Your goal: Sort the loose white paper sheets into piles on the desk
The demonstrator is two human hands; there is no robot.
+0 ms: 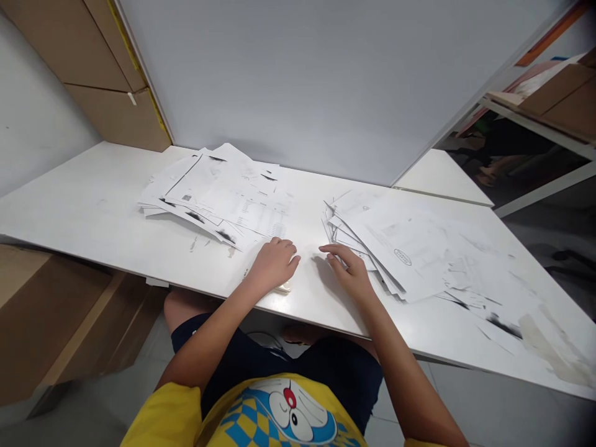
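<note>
Left paper stack (212,186) lay at 10 o'clock, right paper stack (391,239) at 3. Left hand (274,264) curled, grip unclear; right hand (348,270) loosely spread. I judged sheets light, limp; edges best hold.

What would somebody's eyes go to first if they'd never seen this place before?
Probably the bright yellow shirt at the bottom, with its blue-and-white cartoon face and red nose. Next come two messy paper piles on the white table: the left pile, where some sheets have black smudges, and the right pile, spread toward the table's right end. Behind them stands a big, pale panel.
</note>
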